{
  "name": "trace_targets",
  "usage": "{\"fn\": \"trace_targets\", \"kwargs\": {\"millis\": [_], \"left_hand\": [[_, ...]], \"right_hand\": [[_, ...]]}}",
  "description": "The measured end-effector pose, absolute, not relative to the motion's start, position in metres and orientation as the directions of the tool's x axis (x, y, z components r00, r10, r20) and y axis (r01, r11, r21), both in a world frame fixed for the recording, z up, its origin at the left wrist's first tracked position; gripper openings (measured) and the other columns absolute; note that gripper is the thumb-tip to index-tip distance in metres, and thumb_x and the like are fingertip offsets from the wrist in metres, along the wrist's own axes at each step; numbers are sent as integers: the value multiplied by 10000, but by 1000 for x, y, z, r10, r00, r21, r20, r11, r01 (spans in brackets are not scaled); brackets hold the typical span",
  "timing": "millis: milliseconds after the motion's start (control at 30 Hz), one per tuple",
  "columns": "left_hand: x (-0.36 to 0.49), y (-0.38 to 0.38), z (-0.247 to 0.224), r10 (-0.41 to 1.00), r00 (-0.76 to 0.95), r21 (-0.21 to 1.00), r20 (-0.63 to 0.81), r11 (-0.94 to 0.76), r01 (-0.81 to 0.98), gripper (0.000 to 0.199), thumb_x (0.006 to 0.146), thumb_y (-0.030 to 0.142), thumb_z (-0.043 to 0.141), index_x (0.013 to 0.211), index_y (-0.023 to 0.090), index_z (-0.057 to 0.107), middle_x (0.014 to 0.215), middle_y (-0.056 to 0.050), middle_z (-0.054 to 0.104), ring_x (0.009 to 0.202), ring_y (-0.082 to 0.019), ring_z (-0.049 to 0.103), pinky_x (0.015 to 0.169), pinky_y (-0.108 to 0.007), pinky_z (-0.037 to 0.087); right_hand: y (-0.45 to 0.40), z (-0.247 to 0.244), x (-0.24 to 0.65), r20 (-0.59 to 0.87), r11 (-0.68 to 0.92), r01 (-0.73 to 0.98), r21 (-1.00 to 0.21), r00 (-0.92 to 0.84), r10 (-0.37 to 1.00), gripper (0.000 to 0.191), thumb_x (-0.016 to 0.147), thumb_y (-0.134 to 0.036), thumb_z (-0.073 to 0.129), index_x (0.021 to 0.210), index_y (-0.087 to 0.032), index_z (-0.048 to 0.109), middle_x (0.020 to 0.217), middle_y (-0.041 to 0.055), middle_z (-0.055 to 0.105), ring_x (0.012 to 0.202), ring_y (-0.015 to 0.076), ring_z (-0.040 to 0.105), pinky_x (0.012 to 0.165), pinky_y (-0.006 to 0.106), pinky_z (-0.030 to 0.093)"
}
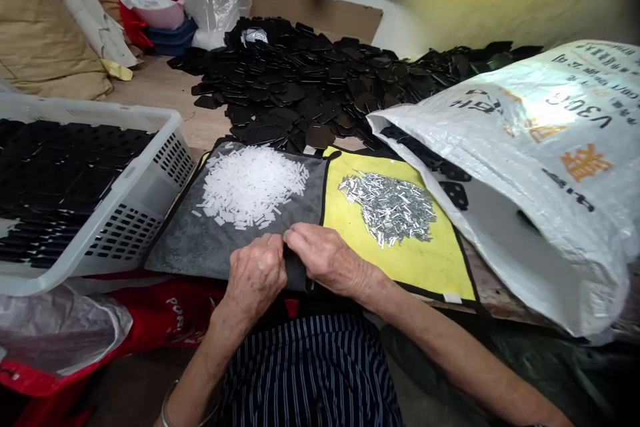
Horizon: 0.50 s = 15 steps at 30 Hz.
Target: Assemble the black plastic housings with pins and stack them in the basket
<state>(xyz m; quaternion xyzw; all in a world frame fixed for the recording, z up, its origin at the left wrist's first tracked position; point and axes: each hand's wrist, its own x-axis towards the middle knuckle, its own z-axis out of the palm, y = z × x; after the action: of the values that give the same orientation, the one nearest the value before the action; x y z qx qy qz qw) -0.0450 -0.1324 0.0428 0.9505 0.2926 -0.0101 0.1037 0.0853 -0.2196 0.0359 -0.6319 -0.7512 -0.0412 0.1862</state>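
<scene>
My left hand and my right hand meet at the front edge of a dark grey cloth. Both are closed, fingertips pressed close together. Something dark shows between them, but I cannot make out whether it is a held piece or the cloth. Just beyond my left hand lies a heap of small white plastic strips. To the right of my right hand, a pile of small shiny metal pins rests on a yellow cloth.
Behind the cloths spreads a big heap of flat black plates. A white plastic basket with rows of black pieces stands left. On the right, a white woven sack lies with its mouth towards me. A pink tub sits at the back left.
</scene>
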Motion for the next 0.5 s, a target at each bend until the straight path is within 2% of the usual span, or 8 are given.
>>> {"fn": "trace_targets", "kwargs": {"millis": [100,167,233,300,367,433,500], "left_hand": [[-50,-127,39,578,812,224,-75,-784,579,124,815,174,418,752,183,525,725,-56,613,713,-232,601,563,-298,341],[-53,-122,35,618,783,338,-71,-724,602,85,809,219,464,807,186,542,730,-50,625,725,-239,603,597,-304,373],[-54,-119,32,695,717,548,-53,-580,602,146,778,254,530,906,189,554,775,-41,645,762,-238,609,648,-310,417],[-54,-119,31,777,627,789,-63,-345,508,304,720,268,615,1004,189,540,843,-36,662,807,-229,618,695,-308,458],[-53,-123,34,816,565,939,-124,-87,332,471,653,257,695,1081,186,512,871,-34,673,809,-217,632,694,-292,490],[-53,-130,38,795,575,979,-193,118,166,609,605,233,748,1149,182,477,854,-35,684,760,-204,645,656,-276,514],[-53,-137,41,753,616,964,-232,261,44,683,581,203,775,1187,181,461,843,-41,689,713,-193,648,620,-267,528]], "right_hand": [[-241,22,107,406,-50,951,-307,178,896,224,883,-70,359,1010,-58,543,896,99,564,700,124,514,562,204,422],[-257,22,126,347,-312,917,-247,384,856,207,882,-90,390,931,-66,590,850,94,568,622,111,496,493,194,365],[-269,30,142,211,-469,876,-115,483,850,201,877,-129,433,850,-94,629,805,79,573,586,110,488,486,204,318],[-275,41,152,69,-523,852,-22,523,850,191,868,-183,472,852,-124,654,827,73,593,608,126,513,519,224,306],[-276,50,156,-36,-557,830,8,557,830,206,863,-225,481,837,-134,664,862,78,617,633,145,542,542,242,301],[-273,55,158,-104,-598,802,7,595,797,208,848,-239,489,829,-135,667,873,85,638,687,174,570,571,255,307],[-268,56,160,-158,-625,780,-10,616,771,195,826,-237,503,831,-139,671,841,87,654,729,194,585,597,261,316]]}}
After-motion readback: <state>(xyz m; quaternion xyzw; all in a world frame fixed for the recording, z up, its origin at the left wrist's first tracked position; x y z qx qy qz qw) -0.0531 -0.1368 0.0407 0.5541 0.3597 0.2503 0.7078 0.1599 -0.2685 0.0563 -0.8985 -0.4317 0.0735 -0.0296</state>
